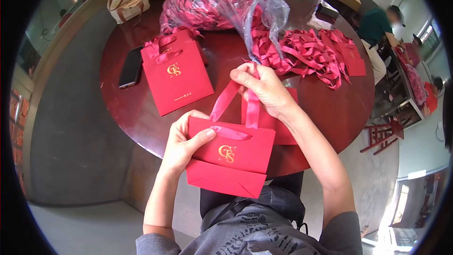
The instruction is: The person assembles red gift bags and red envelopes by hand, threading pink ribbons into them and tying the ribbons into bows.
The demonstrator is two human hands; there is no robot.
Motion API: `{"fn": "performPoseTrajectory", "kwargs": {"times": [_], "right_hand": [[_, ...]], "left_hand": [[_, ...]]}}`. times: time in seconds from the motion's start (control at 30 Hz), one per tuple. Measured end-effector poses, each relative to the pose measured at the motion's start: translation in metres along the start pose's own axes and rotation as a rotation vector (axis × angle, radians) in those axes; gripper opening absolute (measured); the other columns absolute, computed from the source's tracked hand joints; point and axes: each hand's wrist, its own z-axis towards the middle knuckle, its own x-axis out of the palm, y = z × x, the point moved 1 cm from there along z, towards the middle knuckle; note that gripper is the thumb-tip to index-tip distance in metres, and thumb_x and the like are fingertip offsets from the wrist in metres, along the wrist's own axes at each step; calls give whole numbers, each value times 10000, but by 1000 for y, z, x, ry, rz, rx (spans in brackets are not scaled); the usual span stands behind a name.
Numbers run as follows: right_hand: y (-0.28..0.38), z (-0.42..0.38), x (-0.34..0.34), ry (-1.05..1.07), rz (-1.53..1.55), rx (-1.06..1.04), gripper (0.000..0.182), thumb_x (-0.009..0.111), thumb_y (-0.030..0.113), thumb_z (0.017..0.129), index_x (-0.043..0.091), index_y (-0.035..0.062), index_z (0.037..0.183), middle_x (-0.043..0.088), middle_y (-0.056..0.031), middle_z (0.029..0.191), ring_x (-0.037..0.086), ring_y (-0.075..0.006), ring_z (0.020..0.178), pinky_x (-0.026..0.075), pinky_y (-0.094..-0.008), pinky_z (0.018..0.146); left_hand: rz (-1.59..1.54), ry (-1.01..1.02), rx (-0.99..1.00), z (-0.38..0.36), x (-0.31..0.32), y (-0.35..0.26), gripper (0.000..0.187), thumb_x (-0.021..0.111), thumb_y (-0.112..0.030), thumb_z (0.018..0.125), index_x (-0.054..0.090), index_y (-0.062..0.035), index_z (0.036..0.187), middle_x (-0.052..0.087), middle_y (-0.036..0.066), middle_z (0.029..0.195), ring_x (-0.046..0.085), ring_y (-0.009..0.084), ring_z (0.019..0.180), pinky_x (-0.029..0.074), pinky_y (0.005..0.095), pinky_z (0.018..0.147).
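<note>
Step in hand, as I read it: fitting the ribbon handle on the red gift bag (230, 157), centre-low in frame, held off the desk (330, 108) above the lap. Left hand (181, 141) pinches the bag's upper left corner, thumb across the front, closed tight on it. Right hand (264, 87) is closed on the ribbon (252, 106) near its top, pulling it taut upward.

Bag lies flat, logo facing me, mouth toward frame top, folded base toward the bottom; long axis roughly left-right, tilted slightly clockwise. Ribbon end probably passes through a hole by the rim; can't see it clearly.

Next move calls for steady tension and a firm corner pinch.

Finished bag (177, 73) upper left, phone (130, 66) beside it.
</note>
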Motion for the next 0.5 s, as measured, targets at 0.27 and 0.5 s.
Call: {"fn": "performPoseTrajectory", "kwargs": {"times": [0.27,0.5], "right_hand": [[-8,2,-2,-17,-116,-118,292,603,356,936,559,108,787,511,60,693,474,-30,595,388,-206,553],[-6,3,-8,-37,-316,-141,328,560,353,963,573,53,831,536,25,701,515,-47,647,415,-217,585]], "left_hand": [[32,12,-2,0,6,2,187,719,-39,823,582,-16,948,656,28,831,611,75,745,499,225,704],[109,18,32,3,1,4,207,714,-24,808,579,-18,964,656,29,854,613,83,765,498,231,724]]}}
